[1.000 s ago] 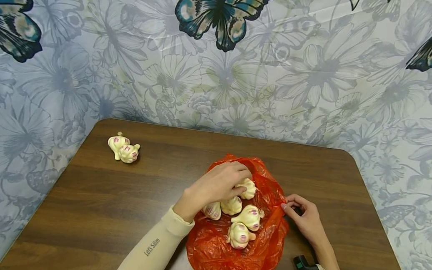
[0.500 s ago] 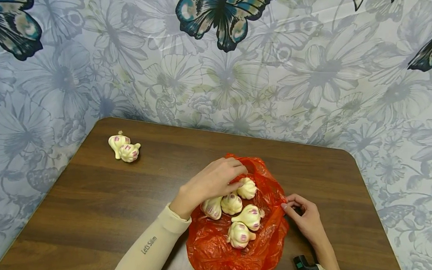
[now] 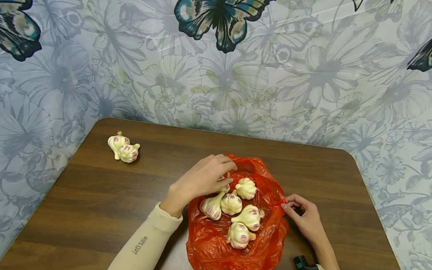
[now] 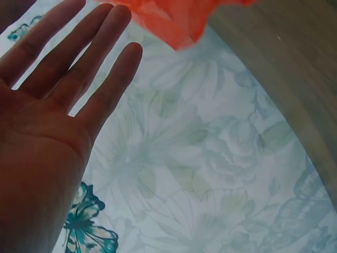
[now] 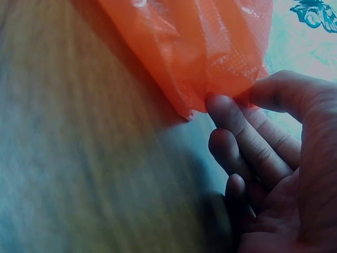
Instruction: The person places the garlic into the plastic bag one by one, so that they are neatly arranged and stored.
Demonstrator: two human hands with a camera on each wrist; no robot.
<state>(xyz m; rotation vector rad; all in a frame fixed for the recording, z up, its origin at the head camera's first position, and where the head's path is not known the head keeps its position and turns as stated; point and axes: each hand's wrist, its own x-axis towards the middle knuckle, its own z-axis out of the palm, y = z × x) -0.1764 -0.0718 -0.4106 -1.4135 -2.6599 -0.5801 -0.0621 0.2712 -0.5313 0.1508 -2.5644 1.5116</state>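
Observation:
A red plastic bag [image 3: 237, 266] lies spread on the table with several garlic bulbs inside, among them a bulb [image 3: 246, 188] near the far side and another bulb [image 3: 212, 206] at the left. My left hand [image 3: 201, 178] hovers over the bag's upper left edge, just above the neck of that left bulb. In the left wrist view the fingers [image 4: 113, 81] are loosely straight and hold nothing. At the bag's right edge my right hand [image 3: 304, 216] pinches the plastic between thumb and forefinger, seen closely in the right wrist view with the bag [image 5: 210, 52].
Two garlic bulbs [image 3: 123, 147] lie together at the table's far left corner. The brown wooden table [image 3: 121, 203] meets a wall hanging [image 3: 242, 78] of flowers and butterflies. A black wrist strap device [image 3: 307, 269] sits on the right wrist.
My left hand has drawn away to the left from the far garlic bulb, which now shows fully. The right hand keeps its pinch on the bag's edge.

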